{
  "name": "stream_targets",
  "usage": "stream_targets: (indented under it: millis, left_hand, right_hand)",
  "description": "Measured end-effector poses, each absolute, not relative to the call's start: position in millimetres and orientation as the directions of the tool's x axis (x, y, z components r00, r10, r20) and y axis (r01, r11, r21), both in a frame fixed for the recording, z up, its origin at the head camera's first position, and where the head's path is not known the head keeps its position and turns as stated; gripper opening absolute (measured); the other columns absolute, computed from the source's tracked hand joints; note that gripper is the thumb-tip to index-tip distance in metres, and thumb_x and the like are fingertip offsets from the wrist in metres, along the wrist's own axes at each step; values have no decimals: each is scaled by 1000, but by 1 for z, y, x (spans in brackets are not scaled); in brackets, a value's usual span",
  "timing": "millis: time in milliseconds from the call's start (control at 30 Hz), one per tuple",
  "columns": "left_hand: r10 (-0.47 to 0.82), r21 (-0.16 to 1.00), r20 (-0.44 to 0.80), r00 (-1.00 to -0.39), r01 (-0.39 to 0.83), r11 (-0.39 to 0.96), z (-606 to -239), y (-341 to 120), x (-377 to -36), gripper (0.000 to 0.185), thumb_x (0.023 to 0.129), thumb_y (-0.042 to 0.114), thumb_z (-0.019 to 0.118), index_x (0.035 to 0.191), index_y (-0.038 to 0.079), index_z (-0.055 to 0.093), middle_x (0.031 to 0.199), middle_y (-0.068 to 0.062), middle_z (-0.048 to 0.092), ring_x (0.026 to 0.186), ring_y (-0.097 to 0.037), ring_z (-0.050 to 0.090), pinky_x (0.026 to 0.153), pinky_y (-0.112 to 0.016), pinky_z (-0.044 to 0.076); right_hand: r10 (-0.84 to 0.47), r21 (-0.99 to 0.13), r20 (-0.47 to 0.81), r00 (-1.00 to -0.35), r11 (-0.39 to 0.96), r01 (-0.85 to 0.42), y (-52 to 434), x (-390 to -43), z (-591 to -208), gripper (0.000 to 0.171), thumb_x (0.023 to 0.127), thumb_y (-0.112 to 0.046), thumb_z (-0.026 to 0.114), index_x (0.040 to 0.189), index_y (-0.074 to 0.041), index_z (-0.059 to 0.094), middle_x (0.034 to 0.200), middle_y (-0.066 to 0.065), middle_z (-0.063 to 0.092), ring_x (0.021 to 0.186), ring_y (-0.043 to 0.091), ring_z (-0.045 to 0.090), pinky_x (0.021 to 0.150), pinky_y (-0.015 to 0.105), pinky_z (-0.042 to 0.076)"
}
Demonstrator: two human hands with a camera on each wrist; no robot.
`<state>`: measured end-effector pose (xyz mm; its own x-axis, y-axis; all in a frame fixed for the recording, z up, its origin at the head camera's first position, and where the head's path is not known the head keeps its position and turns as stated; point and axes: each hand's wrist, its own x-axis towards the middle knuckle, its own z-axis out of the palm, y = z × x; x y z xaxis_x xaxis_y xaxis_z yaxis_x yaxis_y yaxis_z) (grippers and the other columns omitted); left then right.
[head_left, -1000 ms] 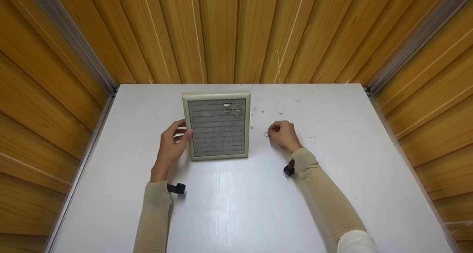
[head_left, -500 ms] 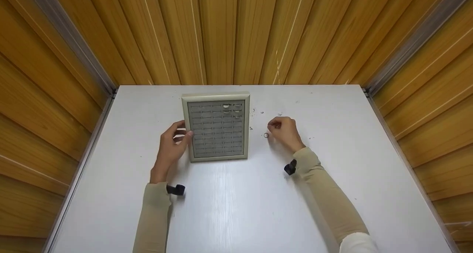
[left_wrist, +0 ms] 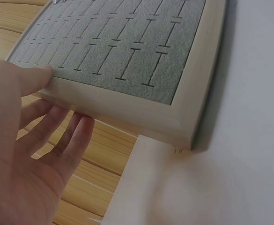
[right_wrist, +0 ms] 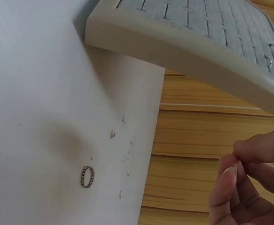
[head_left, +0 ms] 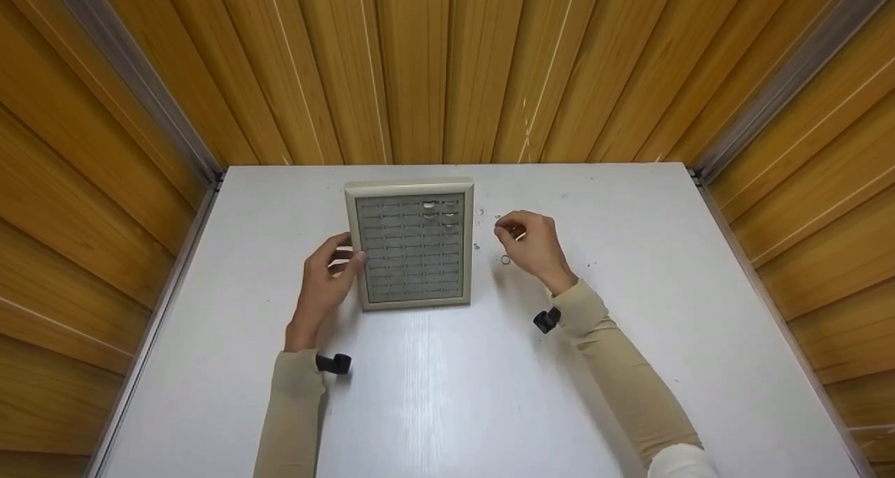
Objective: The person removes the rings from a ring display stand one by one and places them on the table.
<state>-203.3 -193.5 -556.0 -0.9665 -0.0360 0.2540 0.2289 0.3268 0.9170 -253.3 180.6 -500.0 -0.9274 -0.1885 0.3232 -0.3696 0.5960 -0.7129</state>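
Below the pinched fingers of your right hand [head_left: 537, 247], contents unclear, one ring [right_wrist: 83, 178] lies on the bench [head_left: 475, 380]; your left hand [head_left: 325, 275] grips the tray [head_left: 416, 305], seemingly for loading; next move needs careful aim.

A person's left hand [head_left: 327, 272] grips the left edge of a rectangular, pale cream-framed tray with a grey slotted face [head_left: 411, 261] at the centre of the frame, shiny ring-like pieces [head_left: 429, 205] seated toward its upper right. Right of centre, the right hand [head_left: 537, 246] brings thumb and fingertips together above a white tabletop [head_left: 419, 408], near a thin, round metal ring [head_left: 505, 264]; anything pinched is too small to tell.
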Motion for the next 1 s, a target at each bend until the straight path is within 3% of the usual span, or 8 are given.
stream_targets:
  millis: [433,767,1000]
  left_hand:
    - [-23,908,251,-968,227,353,-560,-196,-205,43,105,26,72,146,15,63,133,-8,68,117,-24,70,103,-40,61]
    - [-19,912,264,-964,243,332,-560,-196,-206,42,105,25,72,144,15,64,132,-8,69,115,-23,70,100,-39,62]
    - [-21,909,255,-967,233,345,-558,-196,-204,44,106,28,71,146,12,63,134,-10,68,117,-25,70,102,-41,61]
  right_hand:
    - [-218,-648,487,-846,559,-517,156,-240,-486,8,98,-5,74,98,-6,82,90,5,77,75,17,71,62,20,54]
    - [-267,-574,573,-775,544,-612,145,-235,-481,7,99,-4,74,101,-3,81,91,7,75,78,16,69,61,32,58]
    - [-338,-526,602,-723,514,-678,138,-234,-482,5,99,-5,75,101,-3,79,94,9,74,79,23,70,61,39,59]
